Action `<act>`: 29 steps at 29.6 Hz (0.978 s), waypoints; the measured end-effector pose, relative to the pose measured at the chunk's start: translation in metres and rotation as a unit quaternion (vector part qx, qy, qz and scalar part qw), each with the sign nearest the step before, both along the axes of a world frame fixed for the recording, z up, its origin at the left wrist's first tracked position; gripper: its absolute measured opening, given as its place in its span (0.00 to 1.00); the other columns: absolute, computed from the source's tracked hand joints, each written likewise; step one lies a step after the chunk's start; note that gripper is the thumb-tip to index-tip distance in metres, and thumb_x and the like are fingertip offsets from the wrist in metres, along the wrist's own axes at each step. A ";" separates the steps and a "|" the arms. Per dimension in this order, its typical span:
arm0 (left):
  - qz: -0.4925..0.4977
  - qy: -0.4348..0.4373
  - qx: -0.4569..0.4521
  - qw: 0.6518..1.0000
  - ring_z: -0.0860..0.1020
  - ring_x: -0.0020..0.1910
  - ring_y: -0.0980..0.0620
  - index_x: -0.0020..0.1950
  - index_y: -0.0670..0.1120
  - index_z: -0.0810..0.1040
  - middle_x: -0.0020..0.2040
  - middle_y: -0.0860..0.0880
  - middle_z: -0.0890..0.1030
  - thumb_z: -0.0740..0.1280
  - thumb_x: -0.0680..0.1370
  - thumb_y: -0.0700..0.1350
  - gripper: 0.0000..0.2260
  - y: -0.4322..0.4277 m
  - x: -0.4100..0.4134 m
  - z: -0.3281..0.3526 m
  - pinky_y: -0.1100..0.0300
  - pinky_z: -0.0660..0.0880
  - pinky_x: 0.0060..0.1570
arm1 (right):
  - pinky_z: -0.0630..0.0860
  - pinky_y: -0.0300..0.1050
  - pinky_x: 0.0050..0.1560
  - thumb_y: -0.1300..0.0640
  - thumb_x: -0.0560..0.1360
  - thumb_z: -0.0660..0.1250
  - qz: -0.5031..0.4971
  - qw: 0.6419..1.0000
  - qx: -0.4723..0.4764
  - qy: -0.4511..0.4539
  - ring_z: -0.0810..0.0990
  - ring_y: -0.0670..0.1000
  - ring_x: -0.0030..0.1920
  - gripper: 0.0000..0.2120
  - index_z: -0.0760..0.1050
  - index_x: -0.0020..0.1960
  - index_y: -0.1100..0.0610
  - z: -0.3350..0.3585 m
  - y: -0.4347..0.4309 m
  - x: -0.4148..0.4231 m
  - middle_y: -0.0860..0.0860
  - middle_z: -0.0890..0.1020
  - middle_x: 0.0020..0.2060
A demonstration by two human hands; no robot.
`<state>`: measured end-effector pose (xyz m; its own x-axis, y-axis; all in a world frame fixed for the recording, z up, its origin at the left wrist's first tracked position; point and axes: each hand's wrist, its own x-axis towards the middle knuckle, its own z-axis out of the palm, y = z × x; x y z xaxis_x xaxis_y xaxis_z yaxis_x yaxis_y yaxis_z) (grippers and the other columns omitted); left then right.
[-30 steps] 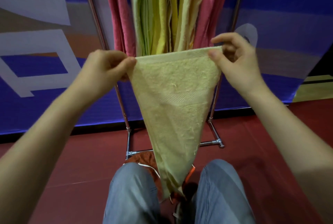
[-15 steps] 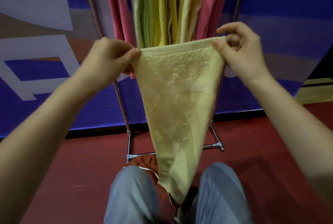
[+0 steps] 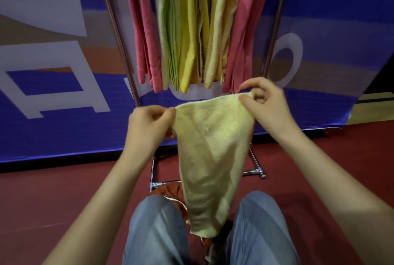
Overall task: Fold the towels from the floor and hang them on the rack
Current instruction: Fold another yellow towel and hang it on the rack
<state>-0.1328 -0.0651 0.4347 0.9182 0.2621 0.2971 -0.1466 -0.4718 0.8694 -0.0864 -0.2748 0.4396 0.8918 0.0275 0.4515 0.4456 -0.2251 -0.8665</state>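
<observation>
A pale yellow towel (image 3: pixel 213 149) hangs in front of me, narrowing to a point between my knees. My left hand (image 3: pixel 149 126) pinches its top left corner and my right hand (image 3: pixel 264 102) pinches its top right corner, a little higher. Behind it stands a metal rack (image 3: pixel 115 30) with several folded towels hung side by side: pink (image 3: pixel 142 30), light green (image 3: pixel 169 30), yellow (image 3: pixel 193 30), pale yellow (image 3: pixel 221 26) and pink (image 3: pixel 247 30). An orange-red towel (image 3: pixel 170 190) lies on the floor by the rack's foot, mostly hidden.
A blue banner with white and brown shapes (image 3: pixel 53 73) runs behind the rack. The floor (image 3: pixel 64 200) is dark red. My knees in grey-blue trousers (image 3: pixel 155 232) fill the bottom. The rack's base bars (image 3: pixel 255 172) sit on the floor just ahead.
Both hands have dropped with the towel, now below the hanging towels' ends instead of overlapping them. The towel's top edge has slackened and my hands sit closer together.
</observation>
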 end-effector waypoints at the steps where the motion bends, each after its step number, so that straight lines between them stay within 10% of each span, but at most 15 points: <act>1: 0.003 0.009 -0.012 1.000 0.80 0.27 0.49 0.35 0.38 0.80 0.29 0.41 0.81 0.64 0.74 0.42 0.11 -0.006 -0.001 -0.005 0.57 0.79 0.34 | 0.61 0.27 0.25 0.71 0.70 0.64 0.004 1.000 -0.001 0.012 0.63 0.41 0.21 0.11 0.73 0.42 0.54 -0.005 0.003 -0.003 0.52 0.64 0.24; 18: -0.071 0.085 -0.059 0.992 0.82 0.37 0.46 0.36 0.42 0.81 0.33 0.43 0.83 0.64 0.75 0.48 0.13 -0.029 -0.020 -0.052 0.51 0.79 0.45 | 0.72 0.35 0.47 0.60 0.67 0.62 0.208 0.967 0.043 0.141 0.75 0.42 0.40 0.14 0.70 0.50 0.47 -0.075 0.050 -0.045 0.48 0.75 0.36; 23: -0.119 0.104 -0.023 0.987 0.82 0.38 0.56 0.40 0.50 0.81 0.34 0.52 0.84 0.70 0.71 0.46 0.02 -0.021 -0.026 -0.056 0.62 0.76 0.43 | 0.71 0.40 0.57 0.64 0.63 0.58 0.240 0.952 0.049 0.183 0.76 0.39 0.46 0.22 0.67 0.53 0.46 -0.087 0.047 -0.047 0.46 0.78 0.43; 29: -0.191 0.112 0.086 0.971 0.80 0.43 0.45 0.45 0.45 0.81 0.40 0.44 0.84 0.63 0.74 0.49 0.10 -0.013 -0.024 -0.062 0.52 0.75 0.49 | 0.72 0.39 0.57 0.67 0.62 0.54 0.254 0.946 0.025 0.199 0.78 0.43 0.46 0.23 0.66 0.52 0.48 -0.098 0.043 -0.051 0.49 0.78 0.41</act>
<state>-0.1572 -0.0779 0.3728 0.9854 -0.1466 0.0871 -0.1553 -0.5610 0.8131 -0.1377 -0.2317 0.3413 0.8686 0.4863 0.0953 0.1224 -0.0241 -0.9922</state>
